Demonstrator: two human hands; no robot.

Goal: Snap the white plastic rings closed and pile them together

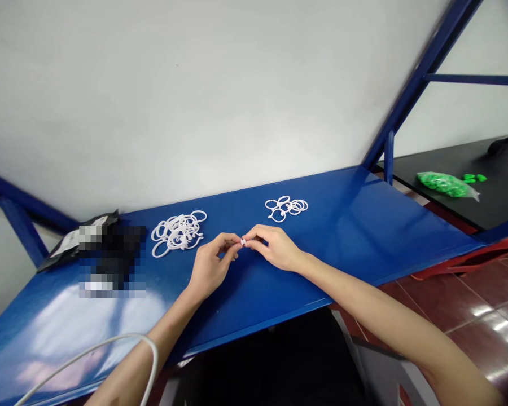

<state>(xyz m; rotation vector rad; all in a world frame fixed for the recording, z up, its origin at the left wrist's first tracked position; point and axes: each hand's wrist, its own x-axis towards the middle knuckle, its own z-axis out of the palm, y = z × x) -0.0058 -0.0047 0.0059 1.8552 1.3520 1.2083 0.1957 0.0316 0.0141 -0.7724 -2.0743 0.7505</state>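
**A:** What lies closest to us?

**B:** A white cable (110, 344) loops across the bottom left corner, over the near edge of the blue table (342, 265). Our two forearms reach up from there.

**A:** And our hands?

**B:** They meet above the middle of the table. Our left hand (209, 268) and right hand (275, 248) each pinch the same small white ring (242, 241), thumb and fingertips closed tight on it from either side. The other fingers are loosely curled. We hold the ring just over the tabletop; we cannot tell whether it touches the surface.

**A:** What sits beyond it?

**B:** Two heaps of white rings lie on the table. The larger pile (178, 232) is behind our left hand and the smaller pile (286, 207) is behind our right hand, the two well apart.

**A:** Any containers?

**B:** A black pouch (74, 239) lies flat at the far left, near the wall; we cannot see what is inside. Far to the right, on a separate black table (449, 160), a clear bag (444, 184) is stuffed with green pieces. A few loose green pieces (474, 178) lie just beside it.
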